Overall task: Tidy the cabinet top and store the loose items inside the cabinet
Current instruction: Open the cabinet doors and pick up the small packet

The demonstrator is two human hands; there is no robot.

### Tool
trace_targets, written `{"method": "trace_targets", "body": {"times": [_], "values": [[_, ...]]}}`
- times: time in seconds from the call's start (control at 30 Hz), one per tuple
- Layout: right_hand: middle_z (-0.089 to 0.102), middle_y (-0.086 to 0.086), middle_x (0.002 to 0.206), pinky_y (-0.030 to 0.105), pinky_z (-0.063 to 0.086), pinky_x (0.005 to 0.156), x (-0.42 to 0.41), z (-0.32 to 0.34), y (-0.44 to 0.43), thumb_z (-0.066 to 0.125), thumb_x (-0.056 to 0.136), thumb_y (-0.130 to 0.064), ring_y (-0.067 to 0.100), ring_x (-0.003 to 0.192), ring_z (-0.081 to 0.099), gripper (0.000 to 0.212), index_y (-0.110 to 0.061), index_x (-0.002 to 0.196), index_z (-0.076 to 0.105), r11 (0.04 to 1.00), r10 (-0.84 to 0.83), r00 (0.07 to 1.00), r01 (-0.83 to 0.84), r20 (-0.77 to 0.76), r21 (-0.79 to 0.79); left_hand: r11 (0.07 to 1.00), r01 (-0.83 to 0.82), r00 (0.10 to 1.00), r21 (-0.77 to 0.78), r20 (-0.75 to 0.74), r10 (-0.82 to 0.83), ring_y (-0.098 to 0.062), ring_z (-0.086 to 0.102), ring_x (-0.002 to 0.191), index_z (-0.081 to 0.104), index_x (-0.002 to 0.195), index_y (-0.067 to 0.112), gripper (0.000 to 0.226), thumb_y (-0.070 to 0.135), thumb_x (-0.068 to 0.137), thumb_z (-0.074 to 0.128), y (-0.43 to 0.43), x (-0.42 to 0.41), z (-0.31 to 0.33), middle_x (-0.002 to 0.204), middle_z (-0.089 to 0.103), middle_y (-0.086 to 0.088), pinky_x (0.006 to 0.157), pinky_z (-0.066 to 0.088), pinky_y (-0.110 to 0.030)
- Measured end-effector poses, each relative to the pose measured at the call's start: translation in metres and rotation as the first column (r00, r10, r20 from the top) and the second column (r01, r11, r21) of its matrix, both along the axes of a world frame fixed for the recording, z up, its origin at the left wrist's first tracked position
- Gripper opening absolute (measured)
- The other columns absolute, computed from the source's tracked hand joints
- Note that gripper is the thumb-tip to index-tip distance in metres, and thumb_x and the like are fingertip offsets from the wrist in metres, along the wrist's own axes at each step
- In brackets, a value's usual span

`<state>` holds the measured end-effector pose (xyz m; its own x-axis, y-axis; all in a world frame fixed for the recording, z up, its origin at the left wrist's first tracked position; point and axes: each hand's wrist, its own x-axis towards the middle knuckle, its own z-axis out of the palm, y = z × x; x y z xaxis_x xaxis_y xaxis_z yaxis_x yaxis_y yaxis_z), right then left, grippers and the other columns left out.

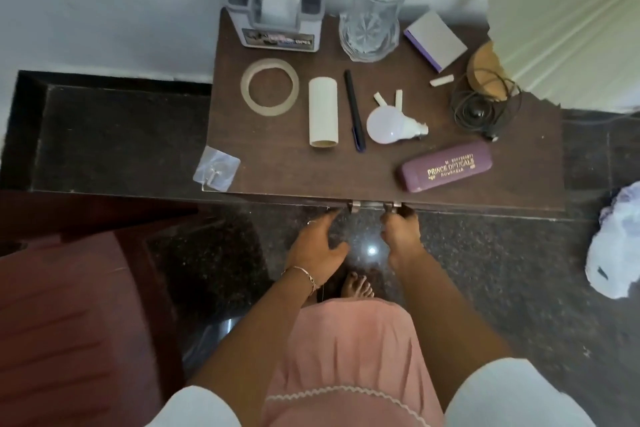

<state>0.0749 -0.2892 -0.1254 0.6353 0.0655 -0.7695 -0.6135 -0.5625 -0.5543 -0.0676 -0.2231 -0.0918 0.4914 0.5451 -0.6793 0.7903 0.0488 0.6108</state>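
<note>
The cabinet top [277, 163] holds one tape ring [269, 110], one roll [323, 113], one pen [354, 107], one bulb [384, 121] and one case [446, 166]. The left grip [318, 246], fingers loose, reaches one handle [356, 206]. The right grip [401, 232] curls round the other handle [393, 205].

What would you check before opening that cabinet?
1. Right hand curled at the right handle: ok.
2. Left hand gripping the left handle: not ok, fingers straight beside it.
3. Adhesive hook packet secure: not ok, overhangs a corner of the cabinet top.
4. Glass vase upright, away from the front edge: ok.
5. Red chair clear of door swing: cannot tell.
</note>
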Motion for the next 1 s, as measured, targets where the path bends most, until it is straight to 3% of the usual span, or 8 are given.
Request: {"method": "trace_targets", "body": {"times": [0.1, 0.17, 0.33, 0.47, 0.53, 0.63, 0.83, 1.0], "values": [[0.062, 0.006, 0.112, 0.026, 0.05, 0.063, 0.003, 0.0, -0.023, 0.048, 0.085, 0.005, 0.02, 0.082, 0.061, 0.049, -0.013, 0.131, 0.049, 0.988, 0.155, 0.988, -0.155, -0.005, 0.016, 0.995, 0.092, 0.996, 0.037, 0.013, -0.093, -0.028, 0.059, 0.112, 0.035, 0.142, 0.036, 0.065, 0.032, 0.082, 0.059, -0.006, 0.008, 0.002, 0.143, 0.046, 0.011, 0.098, 0.048, -0.04], [0.059, 0.002, 0.115, 0.022, 0.05, 0.057, 0.008, 0.005, -0.038, 0.048, 0.088, 0.0, 0.021, 0.081, 0.065, 0.042, -0.014, 0.127, 0.048, 0.973, 0.228, 0.974, -0.228, -0.007, 0.034, 0.987, 0.144, 0.989, 0.066, 0.026, -0.146, -0.032, 0.058, 0.111, 0.034, 0.143, 0.037, 0.066, 0.031, 0.082, 0.06, -0.012, 0.011, 0.004, 0.146, 0.042, 0.012, 0.097, 0.048, -0.039], [0.058, -0.003, 0.116, 0.023, 0.048, 0.061, 0.024, 0.003, -0.036, 0.052, 0.085, -0.001, 0.018, 0.086, 0.069, 0.052, -0.017, 0.134, 0.042, 0.921, 0.382, 0.92, -0.373, -0.083, 0.112, 0.948, 0.282, 0.956, 0.15, 0.037, -0.29, -0.012, 0.032, 0.139, 0.03, 0.145, 0.031, 0.069, 0.027, 0.083, 0.061, -0.027, 0.022, 0.0, 0.153, 0.031, 0.01, 0.111, 0.023, -0.024], [0.067, 0.003, 0.098, 0.038, 0.058, 0.074, 0.016, -0.008, -0.041, 0.059, 0.078, -0.013, 0.021, 0.078, 0.07, 0.054, -0.018, 0.129, 0.042, 0.908, 0.407, 0.912, -0.397, -0.057, 0.136, 0.923, 0.312, 0.942, 0.225, 0.051, -0.331, -0.011, 0.026, 0.142, 0.028, 0.146, 0.029, 0.071, 0.028, 0.083, 0.062, -0.035, 0.032, -0.001, 0.154, 0.029, 0.008, 0.113, 0.022, -0.026], [0.067, 0.004, 0.1, 0.042, 0.057, 0.084, 0.009, -0.008, -0.056, 0.067, 0.073, -0.019, 0.021, 0.083, 0.07, 0.066, -0.02, 0.133, 0.04, 0.894, 0.446, 0.894, -0.444, -0.032, 0.064, 0.89, 0.349, 0.929, 0.293, 0.018, -0.369, -0.013, 0.018, 0.145, 0.023, 0.148, 0.025, 0.074, 0.029, 0.085, 0.061, -0.043, 0.038, 0.002, 0.157, 0.021, 0.005, 0.116, 0.018, -0.029], [0.065, 0.003, 0.11, 0.036, 0.06, 0.074, -0.005, 0.003, -0.088, 0.07, 0.061, -0.04, 0.019, 0.081, 0.071, 0.089, -0.022, 0.141, 0.035, 0.868, 0.496, 0.867, -0.496, -0.048, 0.024, 0.868, 0.388, 0.916, 0.311, -0.026, -0.4, -0.016, 0.016, 0.145, 0.017, 0.15, 0.021, 0.072, 0.021, 0.089, 0.055, -0.062, 0.045, 0.011, 0.158, 0.016, 0.002, 0.117, 0.017, -0.03], [0.066, 0.01, 0.117, 0.045, 0.053, 0.089, -0.014, 0.016, -0.145, 0.039, 0.054, -0.074, 0.03, 0.096, 0.067, 0.096, -0.025, 0.137, 0.041, 0.796, 0.593, 0.803, -0.596, -0.061, -0.101, 0.922, 0.383, 0.924, 0.05, -0.002, -0.383, -0.022, 0.05, 0.126, 0.039, 0.143, 0.019, 0.052, 0.007, 0.092, 0.042, -0.119, 0.062, 0.025, 0.142, 0.049, -0.003, 0.107, 0.039, -0.032], [0.057, 0.009, 0.133, 0.04, 0.046, 0.092, -0.012, 0.021, -0.187, 0.036, 0.077, -0.068, 0.031, 0.117, 0.056, 0.073, -0.026, 0.138, 0.043, 0.723, 0.664, 0.746, -0.659, -0.054, -0.21, 0.917, 0.399, 0.916, 0.019, -0.068, -0.397, -0.021, 0.06, 0.11, 0.056, 0.129, 0.024, 0.043, 0.013, 0.089, 0.049, -0.158, 0.073, 0.027, 0.122, 0.064, -0.002, 0.094, 0.047, -0.03]]}}
